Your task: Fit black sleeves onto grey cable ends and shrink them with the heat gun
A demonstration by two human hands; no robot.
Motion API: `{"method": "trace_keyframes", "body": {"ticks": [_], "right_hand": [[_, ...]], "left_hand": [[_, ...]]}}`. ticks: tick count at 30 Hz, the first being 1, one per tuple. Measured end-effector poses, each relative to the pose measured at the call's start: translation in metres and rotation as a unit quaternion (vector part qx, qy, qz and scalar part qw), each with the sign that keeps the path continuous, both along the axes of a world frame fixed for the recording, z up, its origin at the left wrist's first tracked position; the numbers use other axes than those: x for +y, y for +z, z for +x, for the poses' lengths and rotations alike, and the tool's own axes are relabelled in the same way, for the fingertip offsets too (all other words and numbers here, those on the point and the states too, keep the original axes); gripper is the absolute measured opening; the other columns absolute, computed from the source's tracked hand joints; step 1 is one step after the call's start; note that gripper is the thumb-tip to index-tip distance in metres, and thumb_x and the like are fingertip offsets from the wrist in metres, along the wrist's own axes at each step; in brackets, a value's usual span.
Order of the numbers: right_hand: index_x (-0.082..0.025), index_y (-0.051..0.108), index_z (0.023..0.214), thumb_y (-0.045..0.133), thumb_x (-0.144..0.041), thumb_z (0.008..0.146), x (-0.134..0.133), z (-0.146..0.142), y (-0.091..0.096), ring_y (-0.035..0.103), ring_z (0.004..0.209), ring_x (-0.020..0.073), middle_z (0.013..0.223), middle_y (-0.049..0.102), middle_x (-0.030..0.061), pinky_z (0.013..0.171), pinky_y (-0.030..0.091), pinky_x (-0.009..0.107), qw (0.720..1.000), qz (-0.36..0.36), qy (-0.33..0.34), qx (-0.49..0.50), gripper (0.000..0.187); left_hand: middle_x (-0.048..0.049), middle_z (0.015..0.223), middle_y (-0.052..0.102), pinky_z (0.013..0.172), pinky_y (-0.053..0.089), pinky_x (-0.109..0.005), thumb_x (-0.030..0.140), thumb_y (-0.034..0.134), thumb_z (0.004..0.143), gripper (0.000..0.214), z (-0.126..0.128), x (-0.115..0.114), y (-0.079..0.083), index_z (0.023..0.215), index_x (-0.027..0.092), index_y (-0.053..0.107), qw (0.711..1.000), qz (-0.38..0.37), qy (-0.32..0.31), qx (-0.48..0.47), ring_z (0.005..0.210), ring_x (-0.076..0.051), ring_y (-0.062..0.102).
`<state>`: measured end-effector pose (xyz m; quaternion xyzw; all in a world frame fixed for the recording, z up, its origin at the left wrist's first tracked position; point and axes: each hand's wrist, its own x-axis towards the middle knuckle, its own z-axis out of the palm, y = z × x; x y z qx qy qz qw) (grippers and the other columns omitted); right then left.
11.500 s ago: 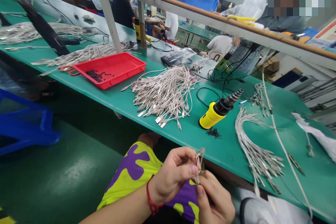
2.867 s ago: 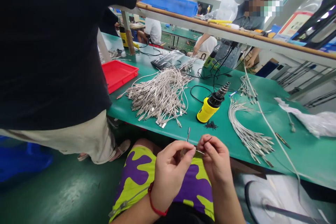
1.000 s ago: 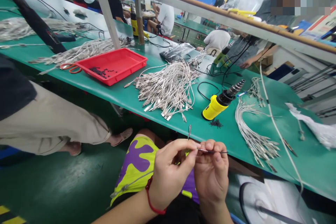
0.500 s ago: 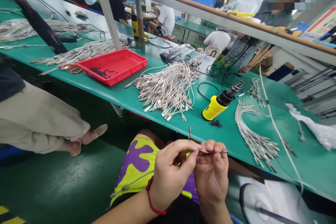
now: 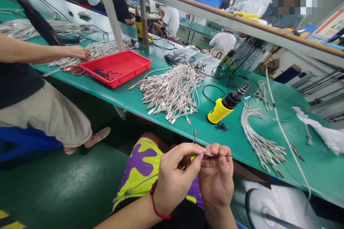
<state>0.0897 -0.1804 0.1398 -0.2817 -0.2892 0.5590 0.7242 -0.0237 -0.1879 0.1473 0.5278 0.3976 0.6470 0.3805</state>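
At far left, a co-worker's hand (image 5: pixel 77 53) is laid on a bundle of braided silver cables (image 5: pixel 107 48) on the green table (image 5: pixel 153 120). Orange-handled scissors (image 5: pixel 73 71) are left on the table just beside the red plastic tray (image 5: pixel 114 83). Small black pieces (image 5: pixel 103 74) are scattered in a loose heap across the left part of the tray's floor, and nothing else is seen in it.

To the right of the tray, a large tangled pile of silver cables (image 5: pixel 169 94) is spread out, with its metal connectors fanned toward the near edge of the table. Just off that edge, the person's hands are held close together over patterned yellow and purple shorts (image 5: pixel 137 162). The left hand (image 5: pixel 174 177), with a red cord (image 5: pixel 153 200) around its wrist, is closed to a narrow pinch on a thin wire (image 5: pixel 217 155). The wire is also held across the curled fingertips of the right hand (image 5: pixel 216 179), and its dark length is extended to the right. A short wire end (image 5: pixel 194 136) is seen upright just above the left hand, but its link to the hands cannot be made out.

Farther right, a yellow heat gun (image 5: pixel 219 111) is laid with its nozzle toward the far right, and a few black pieces (image 5: pixel 221 127) lie near it. A bundle of cables (image 5: pixel 260 143) and a white plastic bag (image 5: pixel 319 130) are placed at the right end of the table.
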Motion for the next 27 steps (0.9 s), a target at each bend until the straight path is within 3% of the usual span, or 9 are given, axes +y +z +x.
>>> {"method": "trace_keyframes", "body": {"ticks": [27], "right_hand": [[-0.027, 0.065, 0.093, 0.077, -0.03, 0.088, -0.0009, -0.0022, 0.0008, 0.061, 0.083, 0.0115, 0.087, 0.057, -0.003, 0.079, 0.056, 0.022, 0.999, -0.019, 0.013, 0.027, 0.013]], "left_hand": [[-0.0009, 0.101, 0.077, 0.069, 0.057, -0.025, 0.008, 0.066, 0.094, 0.021, -0.0004, -0.0001, 0.0019, 0.104, 0.026, 0.071, 1.0, 0.008, 0.002, 0.013, 0.085, -0.016, 0.073]]}}
